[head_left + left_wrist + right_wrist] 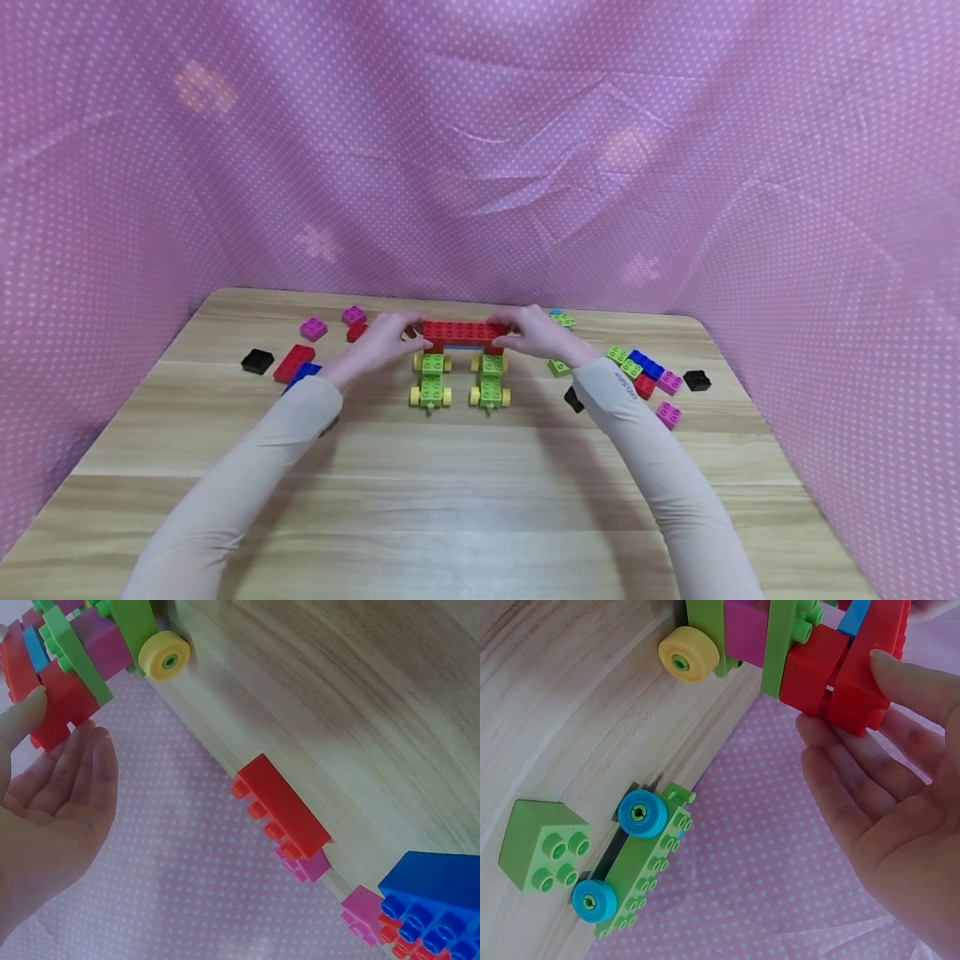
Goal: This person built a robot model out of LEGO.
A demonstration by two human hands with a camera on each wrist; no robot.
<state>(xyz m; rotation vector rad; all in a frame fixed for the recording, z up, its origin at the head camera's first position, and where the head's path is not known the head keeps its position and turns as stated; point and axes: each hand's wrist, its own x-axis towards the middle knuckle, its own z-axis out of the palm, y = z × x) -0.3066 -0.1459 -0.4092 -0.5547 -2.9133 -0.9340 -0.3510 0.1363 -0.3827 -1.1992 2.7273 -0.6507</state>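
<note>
A long red brick (465, 333) lies across the top of a build. My left hand (381, 340) pinches its left end between thumb and fingers. At the right end, my right hand (542, 335) grips it the same way. Two green wheeled bases (431, 390) with yellow wheels (165, 656) stand side by side below. In the right wrist view, a pink brick (746, 630), a green plate (778, 652) and a smaller red brick (808, 669) are stacked between base and top. A blue piece (853, 618) shows under the long brick.
Left of the build lie a red brick (281, 806), a blue brick (435, 885), pink bricks (313, 329) and a black brick (258, 361). To the right are a green base with blue wheels (641, 862), a green brick (544, 844) and several mixed bricks (645, 365). Pink dotted cloth (480, 167) surrounds the table.
</note>
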